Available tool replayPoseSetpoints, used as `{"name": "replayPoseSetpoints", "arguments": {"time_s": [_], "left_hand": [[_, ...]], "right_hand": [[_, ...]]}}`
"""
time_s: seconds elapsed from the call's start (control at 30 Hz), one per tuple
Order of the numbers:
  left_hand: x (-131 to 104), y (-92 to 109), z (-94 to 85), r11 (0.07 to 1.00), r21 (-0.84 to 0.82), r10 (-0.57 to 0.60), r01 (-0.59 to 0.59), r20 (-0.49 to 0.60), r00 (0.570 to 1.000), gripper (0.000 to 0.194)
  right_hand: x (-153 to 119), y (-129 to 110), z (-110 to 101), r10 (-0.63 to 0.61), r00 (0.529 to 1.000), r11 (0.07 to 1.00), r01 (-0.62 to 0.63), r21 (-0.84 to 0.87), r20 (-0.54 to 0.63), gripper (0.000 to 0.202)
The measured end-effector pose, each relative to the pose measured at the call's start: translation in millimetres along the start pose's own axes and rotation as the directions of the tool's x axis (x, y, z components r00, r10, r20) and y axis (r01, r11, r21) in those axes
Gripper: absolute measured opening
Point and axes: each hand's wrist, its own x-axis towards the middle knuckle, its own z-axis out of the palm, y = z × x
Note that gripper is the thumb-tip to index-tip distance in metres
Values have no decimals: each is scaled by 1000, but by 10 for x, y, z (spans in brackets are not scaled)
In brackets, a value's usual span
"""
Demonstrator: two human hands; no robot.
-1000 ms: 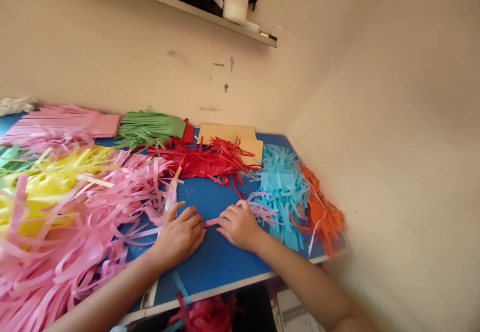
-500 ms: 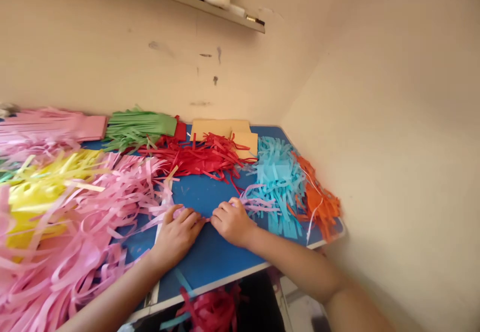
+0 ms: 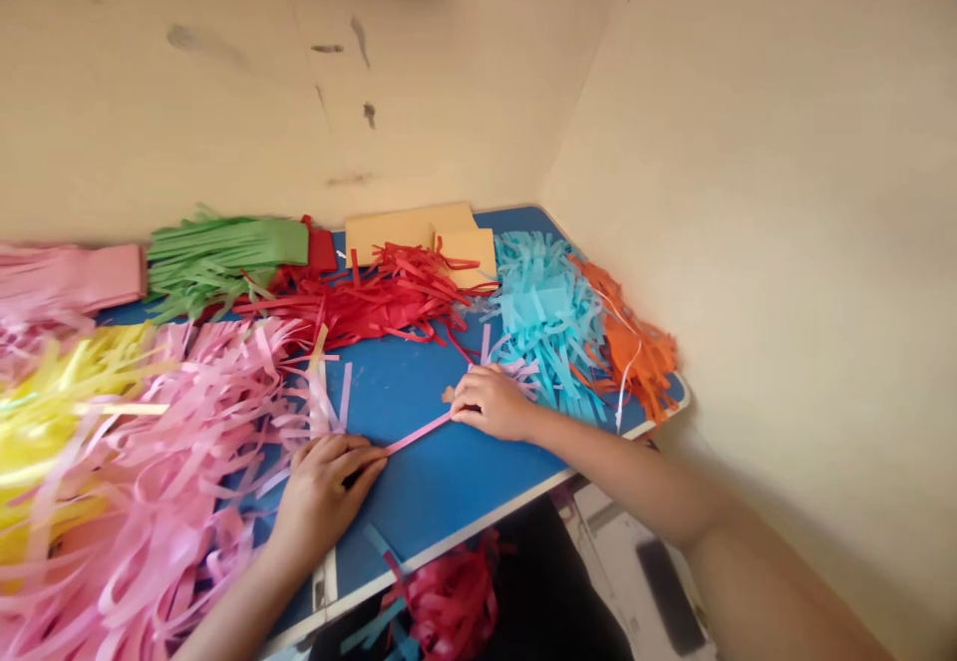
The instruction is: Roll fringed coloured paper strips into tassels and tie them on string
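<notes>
Palms down, the left hand [image 3: 323, 490] and, farther forward, the right hand [image 3: 494, 404] pinch the pink strip [image 3: 419, 435], which runs straight between them, slanting over the blue tabletop [image 3: 441, 496], the hands spaced apart.

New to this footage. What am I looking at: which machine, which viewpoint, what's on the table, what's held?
There is no machine: these are a person's bare hands, seen by a camera worn on that person's head, looking forward and down. The blue table carries piles of strips: pink fringe, yellow fringe, green fringe, red fringe, light blue fringe and orange fringe. Tan sheets lie behind. The left hand and right hand hold a narrow pink strip stretched between them.
</notes>
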Motion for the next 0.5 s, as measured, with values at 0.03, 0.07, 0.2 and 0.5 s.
{"name": "replayPoseSetpoints", "arguments": {"time_s": [0.03,0.07,0.2,0.5], "left_hand": [[10,30,-3,1000,5,-20,20,-3,1000,32],[19,64,-7,999,18,-40,40,-5,999,33],[83,198,-25,981,134,-147,143,19,989,33],[272,389,-86,951,306,4,-50,148,989,28]], "right_hand": [[7,-17,-13,22,1000,1000,-22,6,13,6],[15,-37,-26,41,999,999,-41,5,20,7],[80,-123,-83,136,986,990,-133,-39,98,9],[238,-268,-157,68,986,981,-39,-189,152,4]]}}
